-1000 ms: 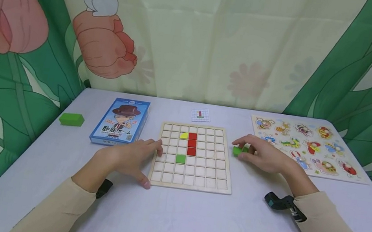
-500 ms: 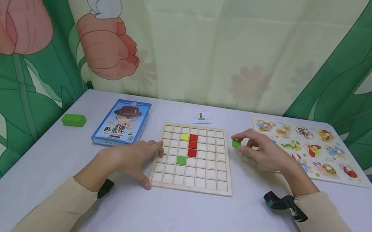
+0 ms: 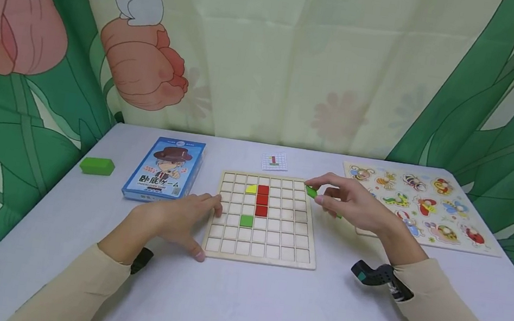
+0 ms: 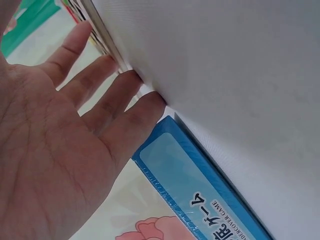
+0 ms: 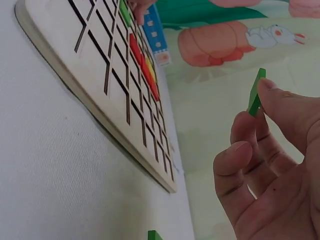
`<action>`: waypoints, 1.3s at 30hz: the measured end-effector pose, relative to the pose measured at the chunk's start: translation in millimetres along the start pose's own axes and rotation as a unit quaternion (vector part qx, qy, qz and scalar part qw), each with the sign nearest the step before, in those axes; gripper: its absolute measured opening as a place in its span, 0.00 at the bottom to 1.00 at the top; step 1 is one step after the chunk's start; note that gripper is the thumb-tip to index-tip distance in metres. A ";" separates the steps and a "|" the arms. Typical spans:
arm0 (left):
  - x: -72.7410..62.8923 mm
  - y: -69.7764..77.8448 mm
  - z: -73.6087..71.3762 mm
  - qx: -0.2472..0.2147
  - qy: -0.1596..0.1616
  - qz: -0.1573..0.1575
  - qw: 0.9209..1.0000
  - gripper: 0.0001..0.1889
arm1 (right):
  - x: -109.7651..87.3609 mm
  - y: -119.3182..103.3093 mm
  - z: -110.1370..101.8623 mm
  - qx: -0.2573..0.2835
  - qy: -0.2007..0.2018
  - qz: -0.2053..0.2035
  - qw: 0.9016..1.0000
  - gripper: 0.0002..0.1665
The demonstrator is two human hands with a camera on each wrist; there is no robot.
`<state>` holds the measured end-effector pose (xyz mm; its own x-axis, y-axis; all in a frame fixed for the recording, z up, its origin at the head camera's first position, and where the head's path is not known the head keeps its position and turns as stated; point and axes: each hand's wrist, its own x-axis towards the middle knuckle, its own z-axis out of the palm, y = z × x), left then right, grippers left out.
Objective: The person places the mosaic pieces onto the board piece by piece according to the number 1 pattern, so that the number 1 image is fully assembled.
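Note:
A wooden grid board [image 3: 259, 257] lies in the middle of the table. Its cells hold a yellow piece [image 3: 251, 189], three red tiles [image 3: 262, 199] in a column and a green tile [image 3: 246, 221]. My left hand [image 3: 178, 220] rests against the board's left edge, fingers spread and loosely extended. Between thumb and forefinger my right hand [image 3: 355, 200] pinches a small green tile [image 5: 256, 92], raised near the board's upper right corner. Another green piece [image 5: 154, 235] shows on the table below that hand in the right wrist view, mostly cut off.
Behind the board lies a small printed grid card [image 3: 274, 161]. A blue game box [image 3: 164, 169] stands left of the board, with a green block [image 3: 97, 166] farther left. An insect picture board [image 3: 427, 209] lies at the right, partly behind my right hand.
My right hand has lifted the green tile off the table and carried it left toward the board's upper right corner. My left hand stays at the board's edge.

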<state>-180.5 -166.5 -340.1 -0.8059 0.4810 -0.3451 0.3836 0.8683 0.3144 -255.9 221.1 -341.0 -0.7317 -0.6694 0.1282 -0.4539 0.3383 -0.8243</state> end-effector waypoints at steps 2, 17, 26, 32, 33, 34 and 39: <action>-0.2 0.2 -0.4 0.003 0.000 -0.003 1.000 0.43 | 1.9 -2.1 1.8 0.007 0.000 -0.001 1.000 0.20; 2.8 -2.1 3.2 0.007 -0.003 -0.011 1.000 0.43 | 19.0 -3.2 24.0 0.083 -0.046 -0.003 0.995 0.19; 4.2 -3.0 5.1 0.004 -0.002 -0.013 1.000 0.44 | 27.4 -5.2 38.4 0.088 -0.065 -0.004 0.994 0.21; 3.2 -2.7 3.7 0.001 -0.001 -0.015 1.000 0.43 | 35.8 -9.8 46.3 0.053 -0.081 -0.018 0.995 0.22; 2.9 -2.6 3.5 0.001 -0.001 -0.015 1.000 0.43 | 37.6 -10.6 47.5 0.043 -0.086 -0.019 0.995 0.22; 2.6 -2.7 3.3 0.000 -0.002 -0.015 1.000 0.43 | 39.3 -11.5 48.6 0.031 -0.092 -0.021 0.995 0.22; 1.6 -2.3 2.7 -0.001 -0.001 -0.013 1.000 0.43 | 45.1 -14.3 53.2 -0.009 -0.121 -0.015 0.993 0.22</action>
<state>-181.5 -167.3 -343.7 -0.8154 0.4578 -0.3543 0.3613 0.8807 0.3064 -255.3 150.9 -352.7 -0.5755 -0.8177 0.0158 -0.4850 0.3257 -0.8116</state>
